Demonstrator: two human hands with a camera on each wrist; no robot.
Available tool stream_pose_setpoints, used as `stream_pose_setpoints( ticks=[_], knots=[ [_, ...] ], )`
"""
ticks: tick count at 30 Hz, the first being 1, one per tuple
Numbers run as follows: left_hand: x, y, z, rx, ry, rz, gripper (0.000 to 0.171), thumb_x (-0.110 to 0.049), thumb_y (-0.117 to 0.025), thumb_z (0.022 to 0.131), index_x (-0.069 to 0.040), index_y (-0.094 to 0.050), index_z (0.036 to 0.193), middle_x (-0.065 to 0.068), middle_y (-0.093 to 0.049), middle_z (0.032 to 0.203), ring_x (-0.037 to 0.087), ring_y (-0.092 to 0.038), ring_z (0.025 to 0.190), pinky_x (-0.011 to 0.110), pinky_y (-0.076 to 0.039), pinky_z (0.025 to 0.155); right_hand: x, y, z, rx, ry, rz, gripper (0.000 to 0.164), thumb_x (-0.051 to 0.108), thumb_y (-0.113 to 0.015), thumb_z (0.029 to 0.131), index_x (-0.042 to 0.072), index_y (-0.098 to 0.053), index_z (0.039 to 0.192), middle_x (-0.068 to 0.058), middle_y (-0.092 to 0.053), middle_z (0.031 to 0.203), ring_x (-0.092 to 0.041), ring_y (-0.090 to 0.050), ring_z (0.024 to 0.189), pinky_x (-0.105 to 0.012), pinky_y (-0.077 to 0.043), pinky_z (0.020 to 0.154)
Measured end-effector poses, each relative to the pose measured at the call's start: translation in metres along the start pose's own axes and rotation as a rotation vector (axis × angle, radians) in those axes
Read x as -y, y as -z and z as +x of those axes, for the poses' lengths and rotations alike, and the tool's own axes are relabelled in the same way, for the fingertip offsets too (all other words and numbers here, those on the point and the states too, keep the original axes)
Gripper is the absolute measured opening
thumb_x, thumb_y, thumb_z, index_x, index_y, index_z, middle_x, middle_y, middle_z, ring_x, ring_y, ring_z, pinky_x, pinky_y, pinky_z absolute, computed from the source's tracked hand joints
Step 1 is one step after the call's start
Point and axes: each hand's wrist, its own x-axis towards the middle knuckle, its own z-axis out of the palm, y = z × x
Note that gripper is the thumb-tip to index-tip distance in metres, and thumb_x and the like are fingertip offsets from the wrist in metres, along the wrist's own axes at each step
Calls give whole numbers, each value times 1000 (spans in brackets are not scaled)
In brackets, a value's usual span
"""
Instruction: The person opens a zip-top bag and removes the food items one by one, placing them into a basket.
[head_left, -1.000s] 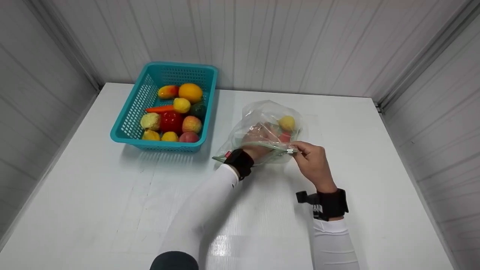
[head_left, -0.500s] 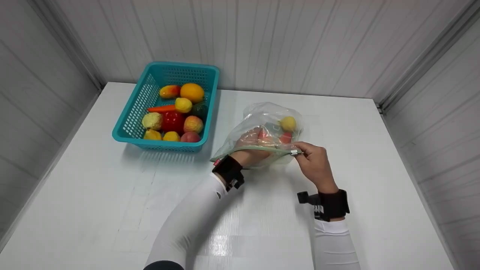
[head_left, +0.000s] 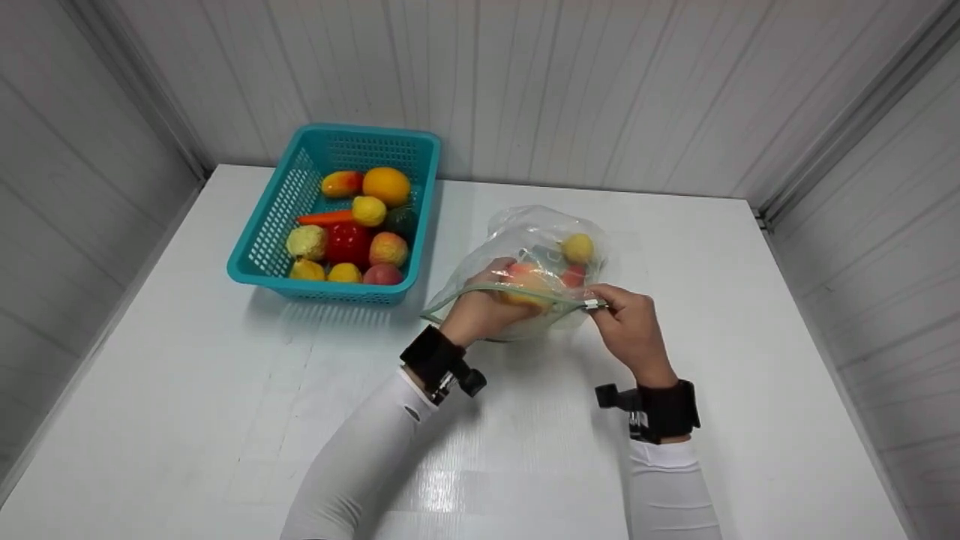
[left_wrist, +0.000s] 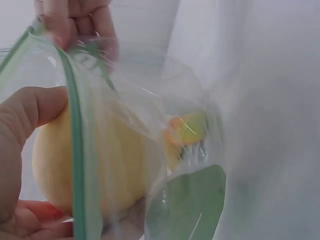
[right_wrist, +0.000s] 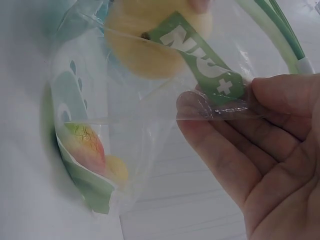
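A clear zip bag with a green-edged mouth lies on the white table. My left hand reaches into the mouth and grips a round yellow-and-red fruit. In the left wrist view, the thumb presses on the fruit's near side and the fingers curl beneath it. My right hand pinches the right end of the mouth beside the white slider, holding the bag's edge up. Deeper inside are a small yellow fruit and a smaller reddish fruit.
A turquoise basket stands at the back left, holding several fruits and vegetables, among them a carrot and a red round one. Grey panel walls border the table at the back and both sides.
My left hand has drawn back to the left and nearer toward the bag's mouth. The fruit in its grip now shows more fully. My right hand keeps its pinch almost unmoved.
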Motion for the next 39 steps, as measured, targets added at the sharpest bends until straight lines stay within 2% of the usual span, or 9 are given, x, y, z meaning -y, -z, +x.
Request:
stream_pose_setpoints(
  ticks=[6, 11, 17, 22, 27, 30, 35, 39],
  knots=[
    [-2, 6, -13, -21, -24, -107, 72, -18, -86, 85, -5, -49, 145, 8, -63, 134, 21, -58, 117, 36, -46, 109, 2, 0, 0, -5, -15, 26, 27, -11, -61, 91, 1, -80, 106, -12, -78, 104, -4, -64, 81, -12, -48, 72],
    [-4, 10, -23, -7, 9, -182, 72, -17, -86, 85, -7, -49, 146, 7, -61, 137, 20, -58, 119, 35, -48, 106, 1, 0, -1, 4, -26, 23, 27, -11, -61, 92, 0, -80, 107, -13, -78, 103, -5, -62, 76, -13, -47, 69],
    [-5, 15, -33, 10, 50, -186, 65, -18, -85, 85, -6, -55, 141, 8, -63, 130, 22, -59, 111, 34, -51, 98, 0, 1, -1, 16, -33, 19, 27, -9, -61, 92, 0, -79, 109, -13, -78, 104, -9, -52, 63, -17, -41, 60],
    [-4, 21, -45, 17, 58, -160, 65, -21, -84, 85, -5, -55, 141, 8, -63, 126, 23, -59, 108, 34, -53, 91, 0, -1, -1, 13, -25, 27, 26, -10, -62, 92, 0, -80, 108, -12, -78, 103, -9, -55, 67, -16, -44, 64],
    [-6, 29, -59, 40, 10, -131, 71, -23, -85, 86, -7, -51, 147, 8, -62, 132, 24, -60, 110, 35, -54, 93, 1, -1, -2, 8, -6, 25, 27, -11, -61, 92, 0, -80, 108, -13, -78, 103, -8, -55, 68, -16, -44, 65],
    [-9, 34, -67, 58, -19, -127, 72, -22, -85, 86, -7, -51, 148, 8, -62, 133, 24, -62, 110, 37, -54, 95, 1, -1, -2, 10, -8, 32, 29, -12, -61, 91, 1, -80, 108, -13, -78, 103, -9, -49, 63, -17, -40, 61],
    [-17, 46, -81, 90, -17, -130, 73, -24, -85, 86, -8, -51, 148, 9, -63, 133, 24, -63, 107, 37, -54, 96, 1, -1, -2, 14, -10, 27, 31, -13, -60, 90, 1, -80, 109, -13, -78, 103, -8, -47, 61, -17, -38, 59],
    [-22, 56, -89, 90, -33, -136, 72, -21, -85, 86, -7, -51, 148, 11, -64, 131, 25, -64, 105, 37, -55, 94, 0, -1, -2, 13, 0, 22, 33, -14, -58, 88, 0, -79, 109, -15, -78, 104, -6, -42, 56, -17, -36, 56]
  ],
)
